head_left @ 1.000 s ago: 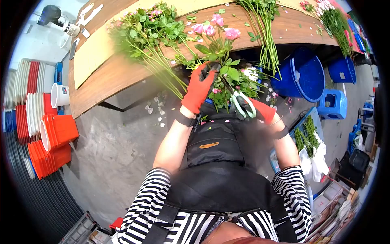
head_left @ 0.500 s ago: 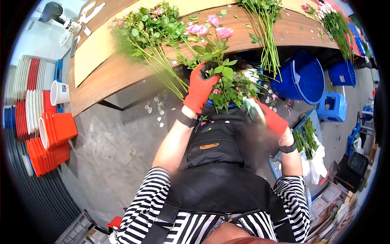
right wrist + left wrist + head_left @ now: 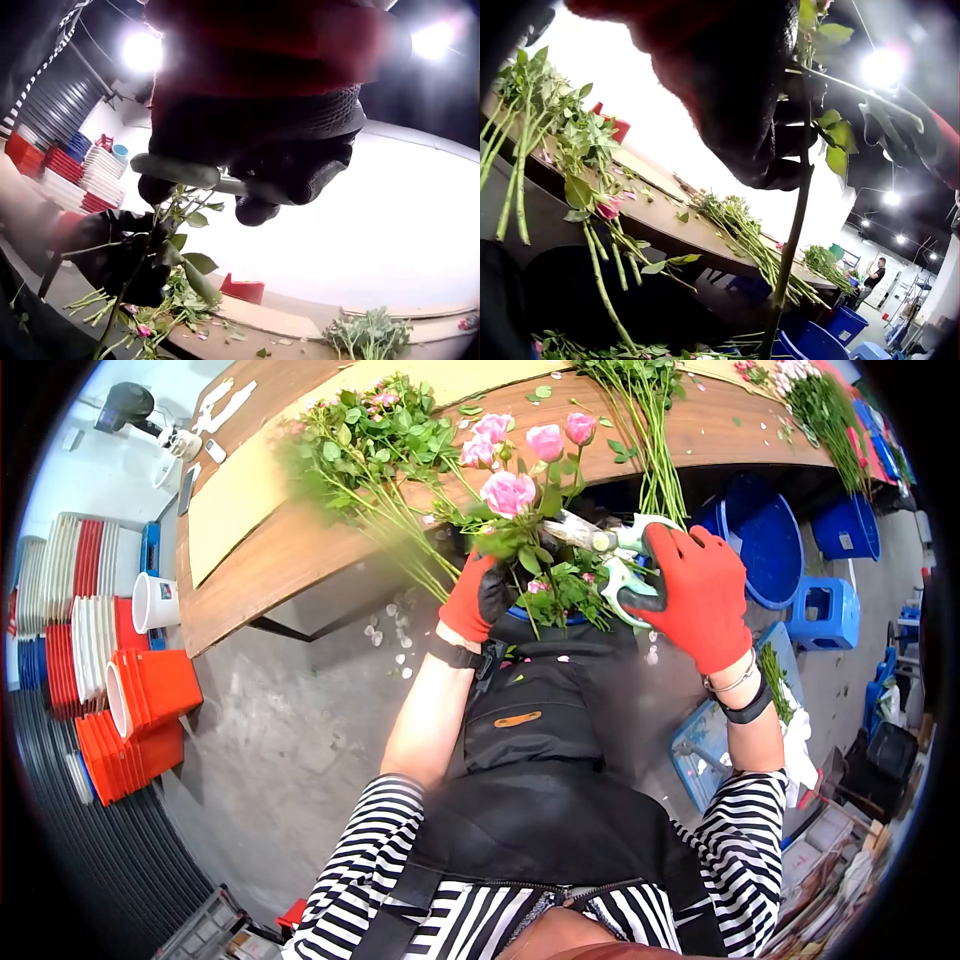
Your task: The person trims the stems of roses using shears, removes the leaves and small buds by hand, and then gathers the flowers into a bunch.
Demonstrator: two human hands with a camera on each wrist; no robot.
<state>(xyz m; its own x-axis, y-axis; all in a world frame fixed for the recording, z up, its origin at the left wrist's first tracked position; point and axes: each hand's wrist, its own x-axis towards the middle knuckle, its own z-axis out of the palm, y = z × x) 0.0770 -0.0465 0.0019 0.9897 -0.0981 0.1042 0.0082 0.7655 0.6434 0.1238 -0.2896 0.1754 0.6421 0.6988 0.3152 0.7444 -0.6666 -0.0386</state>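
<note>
The left hand [image 3: 478, 597], in a red glove with dark fingers, grips a stem below several pink roses [image 3: 509, 493]. In the left wrist view its fingers curl round the thorny stem [image 3: 793, 225], which hangs down out of them. The right hand [image 3: 695, 592], gloved alike, holds pruning shears by their pale green handles [image 3: 627, 592], handles spread apart. The shears' blade end [image 3: 580, 533] points left, among the leaves just beneath the blooms. In the right wrist view the right hand [image 3: 255, 142] is above and beside the left hand [image 3: 112, 251]; whether the blades touch a stem I cannot tell.
On the wooden table [image 3: 240, 595] lie leafy rose bunches [image 3: 375, 440] at left and more stems [image 3: 655, 450] towards the right. Blue buckets [image 3: 765, 550] and a blue stool [image 3: 823, 612] stand at right. Cut greenery [image 3: 575, 600] fills a container below the hands. Orange bins [image 3: 150, 685] are at left.
The right hand with the shears has risen from low on the right to beside the flowers. The left hand has lowered slightly, and the roses have turned and spread towards the right.
</note>
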